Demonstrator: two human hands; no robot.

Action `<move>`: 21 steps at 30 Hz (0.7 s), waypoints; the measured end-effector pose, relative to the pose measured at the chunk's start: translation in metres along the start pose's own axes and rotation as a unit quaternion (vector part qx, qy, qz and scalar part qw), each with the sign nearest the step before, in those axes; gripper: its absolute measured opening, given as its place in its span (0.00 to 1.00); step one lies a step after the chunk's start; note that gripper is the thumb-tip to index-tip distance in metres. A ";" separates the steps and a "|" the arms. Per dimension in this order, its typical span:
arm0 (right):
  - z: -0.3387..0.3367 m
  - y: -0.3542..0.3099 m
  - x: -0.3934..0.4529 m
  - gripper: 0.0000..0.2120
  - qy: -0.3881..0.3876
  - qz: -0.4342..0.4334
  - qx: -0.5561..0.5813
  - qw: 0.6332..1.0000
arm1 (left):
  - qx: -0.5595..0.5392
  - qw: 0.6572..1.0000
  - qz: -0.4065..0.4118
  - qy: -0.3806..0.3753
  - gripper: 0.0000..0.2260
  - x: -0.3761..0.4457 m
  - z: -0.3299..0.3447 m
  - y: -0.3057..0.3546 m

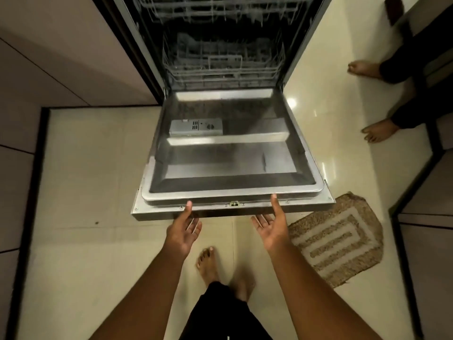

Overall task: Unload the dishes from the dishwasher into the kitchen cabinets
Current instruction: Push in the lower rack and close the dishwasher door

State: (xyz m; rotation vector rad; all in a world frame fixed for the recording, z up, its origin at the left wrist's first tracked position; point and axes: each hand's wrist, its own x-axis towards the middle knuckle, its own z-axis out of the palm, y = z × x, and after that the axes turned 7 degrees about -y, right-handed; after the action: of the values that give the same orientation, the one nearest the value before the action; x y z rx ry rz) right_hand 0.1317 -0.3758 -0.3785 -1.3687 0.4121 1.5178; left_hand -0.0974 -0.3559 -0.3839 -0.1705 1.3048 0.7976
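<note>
- Reaching under the near edge of the dishwasher door [230, 153], the left hand [184, 230] has its palm up and fingers loosely spread, thumb tip touching the door's top rim; it grips nothing.
- The right hand [270, 227] mirrors it just beside the latch [234, 204], palm up, fingers spread, thumb resting on the rim, fingers below the edge.
- No brand, label or writing can be read anywhere; the detergent dispenser [196, 127] beyond the left hand shows only small vents and a round knob.
- The door lies folded down nearly flat, its front edge right at the fingertips.
- Beyond both hands, the lower rack [220, 69] sits inside the tub, and the upper rack [220, 8] above it; I see no dishes in either, though the interior is dark and blurred.
- To the left of the left hand the floor [93, 192] is open up to the cabinet fronts [61, 57].
- To the right of the right hand a woven mat [343, 239] lies partly under the door's corner.
- Farther right another person's bare feet [377, 131] stand well apart from the door.
</note>
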 end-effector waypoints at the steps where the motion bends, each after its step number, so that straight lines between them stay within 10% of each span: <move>1: 0.008 -0.007 -0.011 0.16 -0.003 -0.006 0.002 1.000 | 0.003 1.000 0.005 -0.006 0.13 -0.013 0.008 0.010; 10: 0.089 -0.082 -0.086 0.18 -0.049 -0.105 -0.027 0.993 | -0.012 0.995 0.080 -0.061 0.05 -0.092 0.073 0.096; 16: 0.146 -0.121 -0.098 0.17 -0.041 -0.213 -0.105 0.970 | -0.007 0.976 0.205 -0.068 0.19 -0.110 0.117 0.145; 21: 0.196 -0.154 -0.095 0.17 -0.040 -0.312 -0.280 0.907 | 0.201 0.931 0.291 -0.090 0.26 -0.111 0.146 0.187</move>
State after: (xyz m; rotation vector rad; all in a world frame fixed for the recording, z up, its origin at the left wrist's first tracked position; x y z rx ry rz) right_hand 0.1384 -0.1968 -0.1808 -1.6516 -0.5265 1.1689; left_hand -0.1006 -0.1888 -0.1826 0.6330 1.3255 0.9920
